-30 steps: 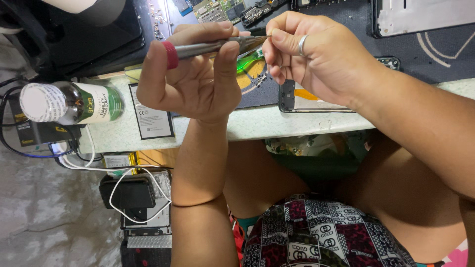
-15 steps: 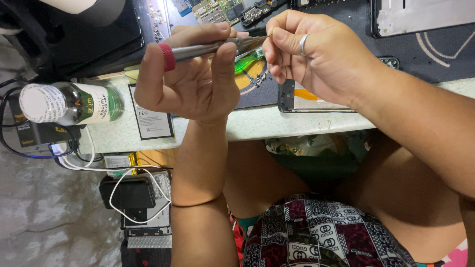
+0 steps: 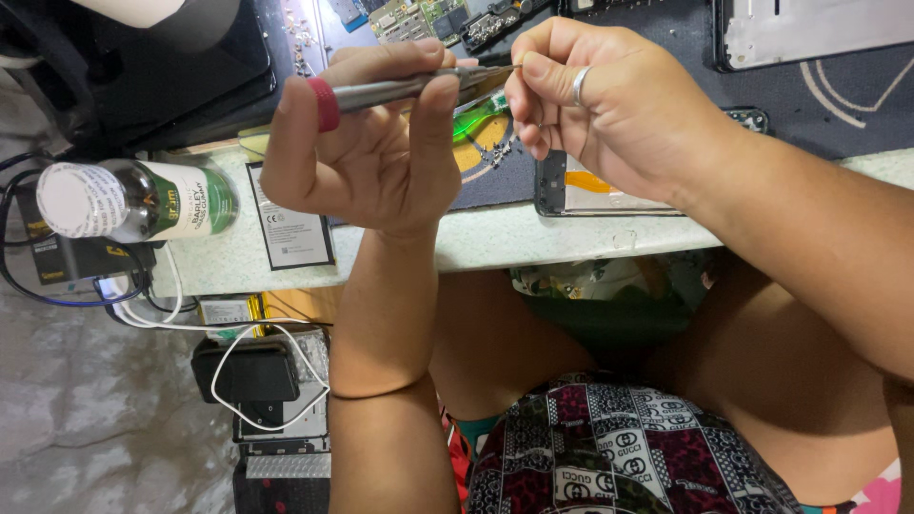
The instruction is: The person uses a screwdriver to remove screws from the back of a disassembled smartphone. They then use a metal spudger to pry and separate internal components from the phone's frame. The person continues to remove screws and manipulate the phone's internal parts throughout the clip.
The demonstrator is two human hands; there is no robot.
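Note:
My left hand [image 3: 381, 152] is raised above the bench edge and grips a slim grey metal screwdriver [image 3: 400, 90] with a red ring near its back end, held level between thumb and fingers. My right hand [image 3: 609, 105], with a silver ring on one finger, pinches at the screwdriver's tip; whatever sits between those fingertips is too small to make out. Below the hands lies a disassembled phone frame [image 3: 590, 190] with an orange strip, and a green part [image 3: 481, 112] shows between the hands.
A clear bottle with a white cap [image 3: 133, 200] lies on the pale bench [image 3: 533, 243] at the left, next to a flat phone battery [image 3: 290, 224]. Circuit boards [image 3: 419, 19] and a dark mat [image 3: 828, 105] lie beyond. White cables [image 3: 238, 343] and chargers hang below.
The screwdriver and both hands have shifted very slightly; the grip and the pinch at the tip look the same.

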